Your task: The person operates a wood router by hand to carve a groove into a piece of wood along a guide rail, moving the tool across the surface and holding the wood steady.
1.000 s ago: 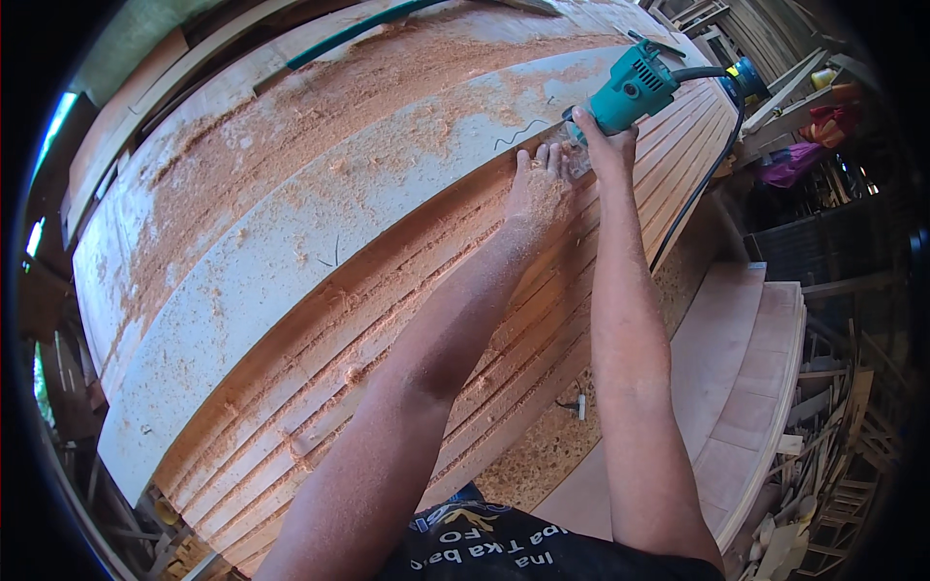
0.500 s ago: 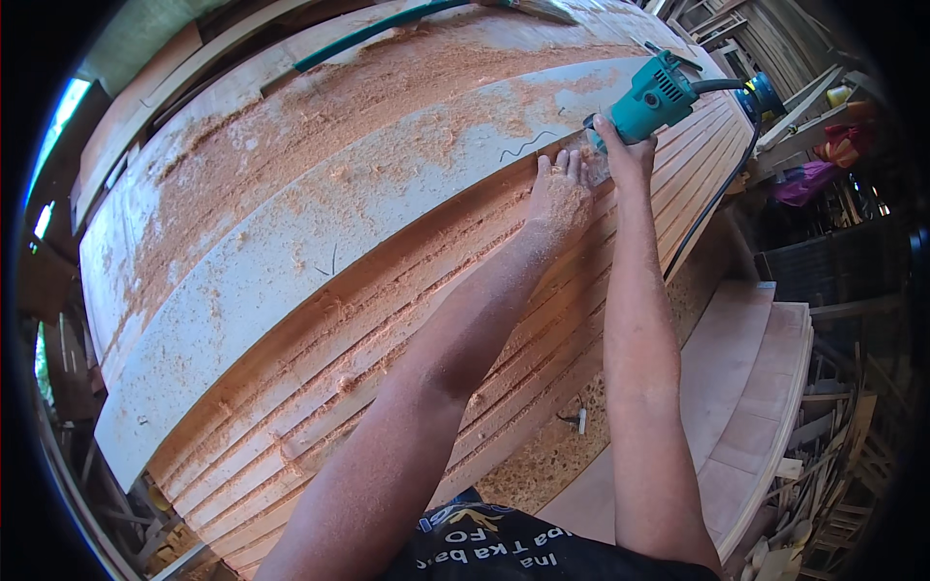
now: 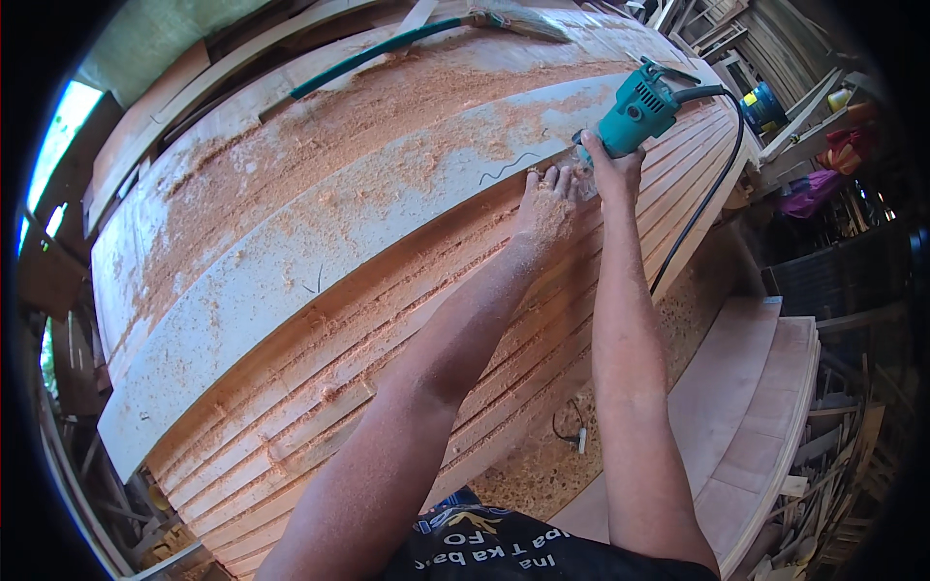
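My right hand (image 3: 615,169) is wrapped round the lower body of a teal trim router (image 3: 635,114), which tilts to the right with its black cord trailing from the top. The router's base meets the curved edge of a pale, dust-covered panel (image 3: 320,242). Just left of the base, my left hand (image 3: 544,205) lies over that edge, fingers stretched out and slightly apart, coated in sawdust. Its fingertips are close to the router base; whether they touch it I cannot tell. Below the edge run long wooden strips (image 3: 387,339) with dark gaps between them. The router bit is hidden.
A brush (image 3: 523,24) and a long green handle (image 3: 378,53) lie on the dusty upper surface. The power cord (image 3: 702,208) hangs down at the right. Curved plywood sheets (image 3: 746,397) are stacked at the lower right, beside scrap wood (image 3: 833,504). A blue container (image 3: 762,105) stands behind.
The view has shifted a little, so the whole scene sits slightly lower and further left. Both hands and the router keep nearly the same place along the panel edge.
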`<state>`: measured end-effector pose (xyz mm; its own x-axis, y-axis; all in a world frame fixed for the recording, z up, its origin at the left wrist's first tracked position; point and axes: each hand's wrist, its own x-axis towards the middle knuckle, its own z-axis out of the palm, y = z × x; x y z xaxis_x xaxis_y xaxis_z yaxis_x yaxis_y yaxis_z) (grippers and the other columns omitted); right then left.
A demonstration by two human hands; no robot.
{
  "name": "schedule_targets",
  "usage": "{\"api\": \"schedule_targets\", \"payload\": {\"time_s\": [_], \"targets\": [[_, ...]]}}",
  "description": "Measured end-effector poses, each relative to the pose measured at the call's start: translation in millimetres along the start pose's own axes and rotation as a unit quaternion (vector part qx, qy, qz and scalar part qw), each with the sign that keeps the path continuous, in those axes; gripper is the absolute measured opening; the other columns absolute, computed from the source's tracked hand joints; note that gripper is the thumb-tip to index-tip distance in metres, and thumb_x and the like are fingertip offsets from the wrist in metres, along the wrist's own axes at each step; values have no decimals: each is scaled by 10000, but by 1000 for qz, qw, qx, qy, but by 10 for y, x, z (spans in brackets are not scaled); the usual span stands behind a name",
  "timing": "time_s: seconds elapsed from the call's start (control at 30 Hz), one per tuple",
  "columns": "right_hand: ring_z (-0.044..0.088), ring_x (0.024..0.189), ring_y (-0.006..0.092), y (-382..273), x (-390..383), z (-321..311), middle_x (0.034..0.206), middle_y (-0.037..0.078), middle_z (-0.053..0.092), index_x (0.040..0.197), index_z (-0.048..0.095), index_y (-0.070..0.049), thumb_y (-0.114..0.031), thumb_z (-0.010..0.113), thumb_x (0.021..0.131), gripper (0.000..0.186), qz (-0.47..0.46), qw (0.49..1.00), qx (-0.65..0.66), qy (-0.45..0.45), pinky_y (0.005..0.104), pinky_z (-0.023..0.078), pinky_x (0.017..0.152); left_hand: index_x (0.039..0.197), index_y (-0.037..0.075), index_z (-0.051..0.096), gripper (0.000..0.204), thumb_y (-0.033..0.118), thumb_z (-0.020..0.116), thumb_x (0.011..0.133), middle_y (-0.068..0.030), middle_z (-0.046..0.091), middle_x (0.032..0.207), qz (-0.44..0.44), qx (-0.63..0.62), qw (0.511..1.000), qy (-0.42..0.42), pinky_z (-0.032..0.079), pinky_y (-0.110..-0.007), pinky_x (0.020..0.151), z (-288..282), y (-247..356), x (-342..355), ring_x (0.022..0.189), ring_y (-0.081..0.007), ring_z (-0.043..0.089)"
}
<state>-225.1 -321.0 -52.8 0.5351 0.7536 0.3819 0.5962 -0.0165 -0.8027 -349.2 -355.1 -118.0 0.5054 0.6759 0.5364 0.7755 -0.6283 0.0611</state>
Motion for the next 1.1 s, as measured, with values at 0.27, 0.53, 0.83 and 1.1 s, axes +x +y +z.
{"api": "schedule_targets", "payload": {"time_s": [0.27, 0.53, 0.83, 1.1], "targets": [[622, 980, 376, -138, -109, -7, 1062, 207, 630, 1215, 384, 9, -556, 748, 647, 879, 42, 999, -14, -22, 461, 477, 860, 1263, 18, 517, 549, 361, 544, 836, -158, 476, 1365, -11, -2, 1000, 23, 348, -533, 967, -52, -21, -49, 1237, -299, 459], [627, 972, 380, -400, -156, -198, 1056, 215, 634, 1227, 393, -18, -578, 729, 645, 875, 63, 992, -102, -38, 472, 489, 851, 1247, 23, 527, 434, 186, 486, 846, -146, 482, 1338, -17, -28, 999, 19, 379, -531, 944, -110, 19, 2, 1197, -286, 473], [619, 992, 361, -388, -227, -164, 1087, 205, 614, 1220, 392, -11, -520, 761, 653, 847, 60, 995, -67, -50, 468, 482, 850, 1148, 8, 577, 423, 258, 542, 809, -172, 551, 1240, -24, 0, 999, 41, 411, -516, 900, -114, 29, -22, 1130, -272, 534], [616, 992, 354, -267, -197, -63, 1078, 198, 615, 1225, 368, 11, -467, 785, 655, 852, 51, 998, 1, -34, 438, 475, 866, 1274, -17, 493, 500, 251, 507, 852, -188, 462, 1359, -17, -22, 997, -77, 340, -498, 1014, -124, 5, 12, 1251, -304, 448]]}}
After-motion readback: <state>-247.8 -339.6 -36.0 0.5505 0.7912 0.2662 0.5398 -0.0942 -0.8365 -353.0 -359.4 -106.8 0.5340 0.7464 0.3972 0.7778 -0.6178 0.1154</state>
